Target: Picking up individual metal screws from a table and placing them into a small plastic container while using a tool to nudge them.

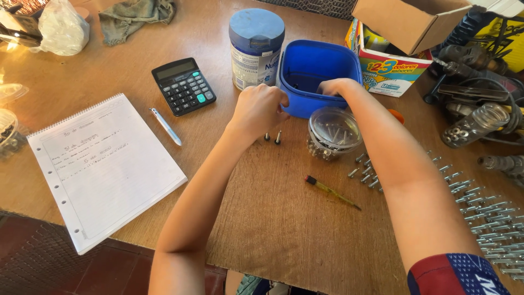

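From my head camera I look down on a brown wooden table (273,218). My left hand (257,109) is curled into a loose fist just in front of the blue square plastic tub (319,68); I cannot tell what the fingers pinch, because they are turned away from me. Just below this hand two small metal bolts (273,136) stand upright on the wood. My right hand (335,87) reaches over the front rim of the tub, with the fingers bent down inside, so their grip is hidden. Beside my right forearm stands a round clear plastic container (333,131) with metal screws inside. More silver bolts (480,213) lie in rows to the right. Near them lies a thin yellow screwdriver (332,192), and on the left a black calculator (183,86).
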